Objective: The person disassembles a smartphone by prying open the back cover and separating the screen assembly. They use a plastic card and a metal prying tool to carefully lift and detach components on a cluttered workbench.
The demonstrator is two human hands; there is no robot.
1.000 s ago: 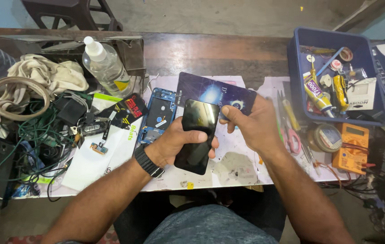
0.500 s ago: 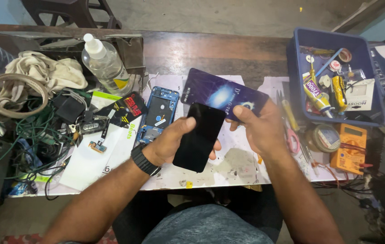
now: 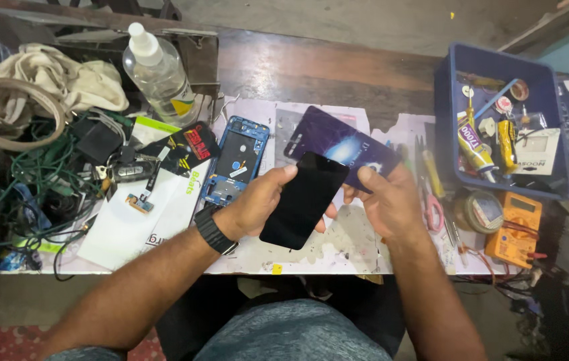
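Hands we see: two, left hand [image 3: 255, 204], right hand [image 3: 384, 204]
Phone parts we count: three, black screen [image 3: 304, 199], purple back cover [image 3: 338, 144], blue frame [image 3: 237, 159]
Bottles: one, clear bottle [image 3: 159, 73]
Bins: one, blue bin [image 3: 446, 127]
Meters: one, orange multimeter [image 3: 515, 227]

black phone screen [image 3: 304, 200], purple back cover [image 3: 339, 144]

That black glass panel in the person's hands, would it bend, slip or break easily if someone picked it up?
The black glass panel looks thin and flat and keeps its shape though the left hand grips only one edge, so probably stiff and light. Its glossy face suggests it could be slippery. Being so thin, it may crack if dropped on the table.
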